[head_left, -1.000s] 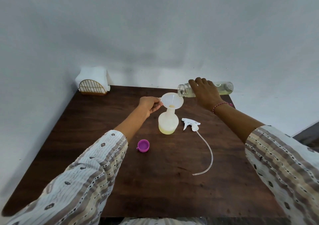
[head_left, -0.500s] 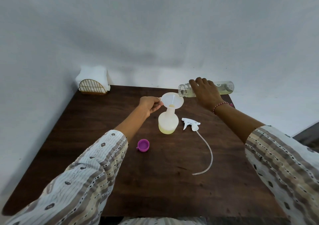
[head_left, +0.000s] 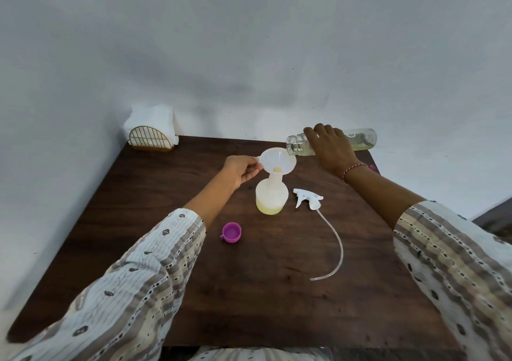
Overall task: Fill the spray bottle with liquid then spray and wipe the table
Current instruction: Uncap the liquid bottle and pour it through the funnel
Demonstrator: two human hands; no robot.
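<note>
A squat translucent spray bottle [head_left: 272, 197] stands on the dark wooden table [head_left: 249, 291] with a band of yellow liquid at its bottom. A white funnel [head_left: 278, 161] sits in its neck, a little liquid in the funnel's throat. My left hand [head_left: 241, 168] pinches the funnel's tab at the left rim. My right hand [head_left: 331, 150] grips a clear bottle [head_left: 360, 140], held almost level with its open mouth at the funnel's right rim and pale yellow liquid inside. The white trigger spray head [head_left: 307, 197] with its long curved tube lies right of the spray bottle.
A purple cap [head_left: 231, 231] lies on the table in front of my left forearm. A gold wire holder with white napkins [head_left: 151, 135] stands at the far left corner against the wall. A small pink object [head_left: 372, 167] peeks out behind my right wrist.
The clear bottle has tipped back slightly toward level and lifted a little from the funnel rim. My left hand and the funnel have stayed in place.
</note>
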